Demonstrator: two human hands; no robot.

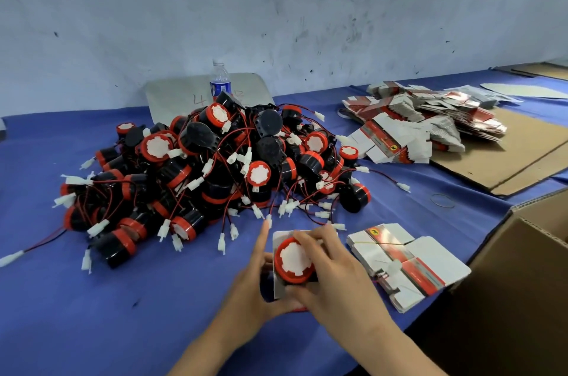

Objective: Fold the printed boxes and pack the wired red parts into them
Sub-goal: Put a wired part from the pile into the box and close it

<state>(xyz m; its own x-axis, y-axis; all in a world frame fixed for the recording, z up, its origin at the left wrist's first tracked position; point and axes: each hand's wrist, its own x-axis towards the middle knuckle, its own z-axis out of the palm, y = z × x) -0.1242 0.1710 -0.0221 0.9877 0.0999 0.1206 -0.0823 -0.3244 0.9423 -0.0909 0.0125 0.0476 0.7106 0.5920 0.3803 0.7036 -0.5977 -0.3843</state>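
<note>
Box with red part partly inside

On table, centre: pile of parts, bottle behind. Rear right, on cardboard: heap of flat boxes. Near front: one part in box; smaller stack just right; carton beyond that, at right edge.

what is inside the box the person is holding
A red part sits in the printed box, its red rim and white face showing. The rest of it, and any wire, is covered by the box walls and the right hand.
</note>
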